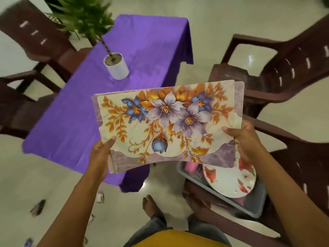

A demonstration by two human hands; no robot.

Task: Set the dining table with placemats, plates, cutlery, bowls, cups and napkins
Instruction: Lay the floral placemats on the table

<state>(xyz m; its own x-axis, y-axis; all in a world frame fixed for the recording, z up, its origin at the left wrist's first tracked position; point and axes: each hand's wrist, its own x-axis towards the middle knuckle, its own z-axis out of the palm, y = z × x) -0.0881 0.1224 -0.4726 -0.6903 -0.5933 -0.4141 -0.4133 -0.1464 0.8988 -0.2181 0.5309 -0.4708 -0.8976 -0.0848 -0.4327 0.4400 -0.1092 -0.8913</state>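
I hold a stack of floral placemats [167, 125] in the air, between the table and the chair on my right. My left hand [100, 154] grips the stack's near left corner, thumb on top. My right hand [243, 139] grips its right edge, thumb on top as well. The table [135, 50] wears a purple cloth and stretches away to the upper left. A grey tub [252, 209] sits on the brown chair at my right, with a white flower-patterned plate [229, 180] and pink items in it, partly hidden by the placemats.
A potted plant in a white pot [116, 67] stands on the table's far half. Brown plastic chairs stand at the left [26, 50], right [284, 72] and near right [302, 166]. Small wrappers [38, 207] lie on the pale tiled floor. My bare foot [151, 205] is below the placemats.
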